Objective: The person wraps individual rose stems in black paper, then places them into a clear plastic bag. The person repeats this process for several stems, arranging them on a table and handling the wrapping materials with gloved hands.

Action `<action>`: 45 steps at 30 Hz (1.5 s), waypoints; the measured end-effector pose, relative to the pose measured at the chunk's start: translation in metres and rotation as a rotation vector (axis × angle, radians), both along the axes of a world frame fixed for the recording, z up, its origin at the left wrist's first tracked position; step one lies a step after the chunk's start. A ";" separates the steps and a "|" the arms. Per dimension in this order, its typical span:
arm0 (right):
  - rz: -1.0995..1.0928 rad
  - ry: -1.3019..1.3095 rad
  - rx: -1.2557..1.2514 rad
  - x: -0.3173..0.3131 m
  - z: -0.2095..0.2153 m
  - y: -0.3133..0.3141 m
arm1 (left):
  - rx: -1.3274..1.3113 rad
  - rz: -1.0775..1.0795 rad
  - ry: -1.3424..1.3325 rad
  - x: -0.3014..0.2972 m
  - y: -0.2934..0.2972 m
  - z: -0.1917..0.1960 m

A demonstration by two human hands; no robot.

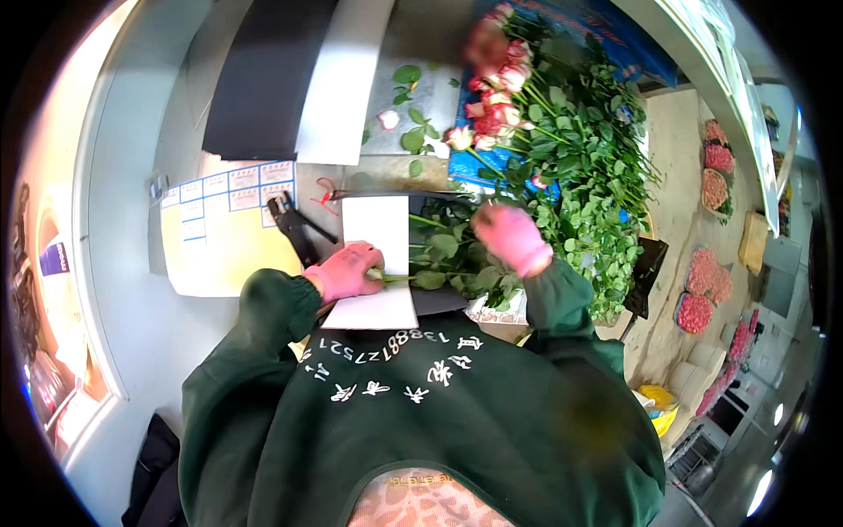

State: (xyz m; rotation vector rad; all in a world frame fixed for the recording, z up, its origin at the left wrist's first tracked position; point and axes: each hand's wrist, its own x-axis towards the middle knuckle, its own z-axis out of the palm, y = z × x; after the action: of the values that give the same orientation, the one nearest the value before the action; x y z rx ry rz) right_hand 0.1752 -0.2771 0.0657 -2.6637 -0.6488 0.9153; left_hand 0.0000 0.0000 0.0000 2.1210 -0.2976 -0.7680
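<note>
My left hand (349,270), in a pink glove, is closed around a green rose stem (399,278) at its pale end. That hand rests over a white sheet of card (376,224), and the stem runs right into leafy greenery (443,250) lying across a dark sheet (441,301). My right hand (512,239), also pink-gloved, is raised above the right end of these leaves. Motion blurs its fingers, so whether it grips anything cannot be made out. Beyond it lies a big pile of red-and-white roses (500,110) with long leafy stems (580,176).
Left of the card are a black-handled tool (294,227) and a yellow board with a blue-lined label sheet (206,250). Tall black (263,79) and white (347,83) sheets stand behind. Loose leaves (413,139) litter the table. Pink bouquets (702,272) sit farther right.
</note>
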 end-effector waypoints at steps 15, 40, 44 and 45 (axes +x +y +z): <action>-0.114 -0.370 0.490 0.023 0.056 -0.021 | 0.011 -0.027 -0.042 0.003 -0.009 -0.004; 0.507 0.087 0.204 -0.096 -0.092 0.072 | 0.143 0.394 -0.064 -0.015 -0.003 0.028; 0.577 -0.006 0.148 -0.091 -0.089 0.069 | 0.230 0.058 -0.216 -0.004 0.001 0.008; 0.601 0.035 0.212 -0.081 -0.075 0.055 | 0.217 0.062 -0.178 -0.007 0.001 0.005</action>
State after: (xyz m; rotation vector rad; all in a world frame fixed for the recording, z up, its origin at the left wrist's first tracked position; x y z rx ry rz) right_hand 0.0943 -0.2218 -0.0088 -2.2844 -1.4916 0.9547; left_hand -0.0070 0.0013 0.0054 2.3982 -0.2503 -0.5986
